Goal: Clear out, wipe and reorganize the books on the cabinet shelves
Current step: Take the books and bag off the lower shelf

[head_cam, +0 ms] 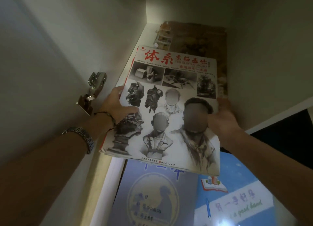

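hands hold a large white sketch book with red title [171, 107] by its side edges, left hand [118, 105] and right hand [223, 117], over the white cabinet shelf [128, 56] above two blue books [233, 200].

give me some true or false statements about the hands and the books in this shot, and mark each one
1. Both hands hold the sketch book, one at each side edge. True.
2. The left hand is bare at the wrist. False: a metal watch and a thin bracelet are on that arm.
3. A brown-covered book lies further back on the shelf. True.
4. The right hand holds a cloth. False: it grips only the sketch book's right edge.
5. Two blue-covered books lie on the level below. True.
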The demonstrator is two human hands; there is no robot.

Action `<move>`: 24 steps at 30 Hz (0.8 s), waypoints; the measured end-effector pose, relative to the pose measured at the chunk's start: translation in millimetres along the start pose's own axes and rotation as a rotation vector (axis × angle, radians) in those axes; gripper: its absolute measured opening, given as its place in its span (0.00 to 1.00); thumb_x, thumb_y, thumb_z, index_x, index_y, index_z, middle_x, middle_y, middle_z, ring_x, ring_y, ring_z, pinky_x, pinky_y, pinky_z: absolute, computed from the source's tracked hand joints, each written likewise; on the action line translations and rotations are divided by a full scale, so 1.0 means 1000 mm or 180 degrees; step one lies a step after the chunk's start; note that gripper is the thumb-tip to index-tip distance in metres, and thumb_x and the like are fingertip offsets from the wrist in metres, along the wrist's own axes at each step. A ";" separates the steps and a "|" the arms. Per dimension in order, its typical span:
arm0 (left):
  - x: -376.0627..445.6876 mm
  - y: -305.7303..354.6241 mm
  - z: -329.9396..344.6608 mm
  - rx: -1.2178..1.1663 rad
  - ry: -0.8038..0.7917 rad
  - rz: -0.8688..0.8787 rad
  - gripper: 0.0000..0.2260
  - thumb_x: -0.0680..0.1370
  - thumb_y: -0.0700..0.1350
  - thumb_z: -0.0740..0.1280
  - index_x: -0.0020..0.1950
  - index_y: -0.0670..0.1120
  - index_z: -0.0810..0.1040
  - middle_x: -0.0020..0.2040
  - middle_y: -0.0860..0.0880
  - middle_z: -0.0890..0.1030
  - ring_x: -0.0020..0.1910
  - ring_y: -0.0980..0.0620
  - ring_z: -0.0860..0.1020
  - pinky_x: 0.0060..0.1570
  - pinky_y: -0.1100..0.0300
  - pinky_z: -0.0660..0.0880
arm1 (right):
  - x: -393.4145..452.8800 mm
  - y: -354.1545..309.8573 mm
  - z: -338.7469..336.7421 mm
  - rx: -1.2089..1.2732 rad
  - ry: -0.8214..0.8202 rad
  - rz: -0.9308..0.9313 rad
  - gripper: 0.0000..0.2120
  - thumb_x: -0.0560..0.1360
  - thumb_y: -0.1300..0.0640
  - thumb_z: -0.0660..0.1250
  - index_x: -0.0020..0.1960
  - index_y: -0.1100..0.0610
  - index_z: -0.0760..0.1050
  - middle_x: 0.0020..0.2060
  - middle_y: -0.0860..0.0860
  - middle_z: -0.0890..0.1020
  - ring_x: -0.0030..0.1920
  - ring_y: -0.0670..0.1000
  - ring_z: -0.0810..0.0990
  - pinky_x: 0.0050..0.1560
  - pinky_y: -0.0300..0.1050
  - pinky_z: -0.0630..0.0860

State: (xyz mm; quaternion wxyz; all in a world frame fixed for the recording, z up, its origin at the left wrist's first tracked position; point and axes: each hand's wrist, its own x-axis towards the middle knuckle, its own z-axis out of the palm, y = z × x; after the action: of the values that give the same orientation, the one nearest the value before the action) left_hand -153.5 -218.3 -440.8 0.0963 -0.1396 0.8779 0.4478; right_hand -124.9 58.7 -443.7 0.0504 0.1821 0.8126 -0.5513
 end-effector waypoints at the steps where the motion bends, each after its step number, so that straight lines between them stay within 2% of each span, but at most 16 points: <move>1: 0.003 0.002 0.000 -0.0197 0.0000 -0.0073 0.37 0.68 0.39 0.75 0.72 0.46 0.60 0.65 0.44 0.72 0.61 0.46 0.72 0.62 0.53 0.70 | 0.004 0.000 0.001 0.0030 0.0033 0.0035 0.28 0.75 0.65 0.65 0.72 0.56 0.60 0.58 0.52 0.73 0.46 0.46 0.72 0.35 0.32 0.68; 4: 0.011 0.004 -0.002 -0.0592 0.0030 -0.0206 0.37 0.69 0.35 0.73 0.73 0.47 0.60 0.65 0.42 0.72 0.59 0.46 0.73 0.60 0.53 0.72 | 0.012 -0.002 0.002 0.0084 0.0072 0.0078 0.31 0.75 0.67 0.64 0.74 0.54 0.57 0.64 0.52 0.70 0.53 0.50 0.72 0.48 0.45 0.71; 7: 0.012 0.002 -0.003 -0.0559 -0.0037 -0.0205 0.37 0.70 0.35 0.72 0.75 0.48 0.58 0.58 0.45 0.74 0.54 0.49 0.73 0.55 0.56 0.72 | 0.023 0.000 0.002 0.0009 -0.0005 0.0086 0.34 0.74 0.68 0.64 0.75 0.51 0.56 0.70 0.50 0.66 0.66 0.55 0.70 0.56 0.45 0.68; 8: 0.011 0.002 -0.003 -0.0557 -0.0043 -0.0211 0.37 0.71 0.34 0.72 0.75 0.49 0.58 0.55 0.46 0.74 0.52 0.50 0.73 0.55 0.56 0.72 | 0.028 0.001 0.002 0.0021 -0.0055 0.0133 0.34 0.74 0.68 0.64 0.75 0.50 0.56 0.71 0.51 0.65 0.67 0.56 0.69 0.58 0.46 0.69; 10: 0.008 0.003 -0.003 -0.0634 -0.0022 -0.0261 0.37 0.71 0.33 0.71 0.75 0.49 0.59 0.52 0.47 0.73 0.52 0.50 0.73 0.55 0.56 0.72 | 0.036 0.003 0.003 0.0101 -0.0099 0.0319 0.31 0.75 0.66 0.64 0.74 0.47 0.60 0.70 0.53 0.67 0.64 0.59 0.71 0.58 0.50 0.73; 11: 0.007 0.003 -0.004 -0.0701 0.0011 -0.0281 0.37 0.70 0.31 0.71 0.74 0.49 0.60 0.51 0.47 0.74 0.52 0.50 0.74 0.55 0.57 0.72 | 0.038 0.005 0.003 0.0057 -0.0093 0.0349 0.30 0.75 0.65 0.64 0.73 0.46 0.62 0.68 0.53 0.70 0.62 0.59 0.73 0.55 0.50 0.75; 13: 0.003 0.001 -0.005 -0.0727 0.0075 -0.0298 0.36 0.70 0.29 0.70 0.73 0.50 0.62 0.48 0.49 0.76 0.51 0.50 0.76 0.51 0.58 0.73 | 0.038 0.011 0.003 -0.0056 -0.0094 0.0285 0.28 0.73 0.66 0.67 0.69 0.49 0.67 0.62 0.54 0.75 0.56 0.58 0.77 0.46 0.48 0.78; 15: -0.003 -0.001 -0.006 -0.0657 0.0099 -0.0288 0.34 0.70 0.29 0.69 0.72 0.49 0.64 0.43 0.52 0.76 0.50 0.50 0.76 0.48 0.61 0.73 | 0.033 0.015 0.001 -0.0034 -0.0058 0.0264 0.23 0.71 0.65 0.70 0.63 0.54 0.71 0.55 0.55 0.79 0.51 0.57 0.79 0.44 0.48 0.80; 17: -0.011 -0.002 -0.008 -0.0696 0.0116 -0.0308 0.33 0.71 0.29 0.68 0.72 0.49 0.63 0.41 0.54 0.75 0.49 0.52 0.76 0.50 0.61 0.72 | 0.026 0.015 -0.002 0.0071 -0.0008 0.0264 0.22 0.70 0.63 0.73 0.61 0.57 0.70 0.53 0.54 0.78 0.50 0.54 0.78 0.43 0.44 0.78; 19: -0.020 -0.006 -0.008 -0.0608 0.0092 -0.0333 0.33 0.71 0.29 0.68 0.71 0.51 0.63 0.41 0.55 0.74 0.45 0.54 0.75 0.51 0.60 0.72 | 0.019 0.012 -0.005 0.0220 -0.0025 0.0131 0.23 0.71 0.63 0.73 0.61 0.55 0.66 0.56 0.54 0.75 0.53 0.53 0.76 0.48 0.45 0.76; 21: -0.030 -0.014 -0.011 -0.0540 -0.0016 -0.0311 0.36 0.69 0.29 0.71 0.72 0.52 0.63 0.44 0.53 0.76 0.49 0.51 0.77 0.52 0.54 0.75 | 0.011 0.008 -0.007 0.0113 -0.0140 -0.0114 0.27 0.72 0.64 0.72 0.65 0.53 0.64 0.62 0.54 0.72 0.59 0.54 0.74 0.60 0.49 0.74; 22: -0.035 -0.018 -0.011 -0.0560 -0.0076 -0.0307 0.38 0.68 0.29 0.71 0.72 0.53 0.62 0.47 0.51 0.77 0.51 0.48 0.78 0.51 0.52 0.76 | 0.006 0.006 -0.007 0.0028 -0.0238 -0.0246 0.29 0.72 0.65 0.71 0.68 0.52 0.63 0.65 0.53 0.70 0.62 0.53 0.72 0.62 0.44 0.72; 24: -0.047 -0.026 -0.011 -0.0565 -0.0143 -0.0285 0.39 0.67 0.28 0.71 0.71 0.53 0.61 0.50 0.48 0.78 0.50 0.48 0.78 0.46 0.55 0.77 | -0.003 0.002 -0.009 -0.0006 -0.0464 -0.0347 0.30 0.73 0.67 0.70 0.70 0.54 0.63 0.68 0.51 0.66 0.61 0.48 0.67 0.54 0.28 0.69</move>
State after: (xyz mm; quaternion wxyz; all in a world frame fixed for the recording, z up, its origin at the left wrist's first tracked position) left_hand -101.4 -234.6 -440.0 0.1231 -0.1767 0.8253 0.5220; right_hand -120.2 67.0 -441.4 0.0795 0.0969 0.8160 -0.5643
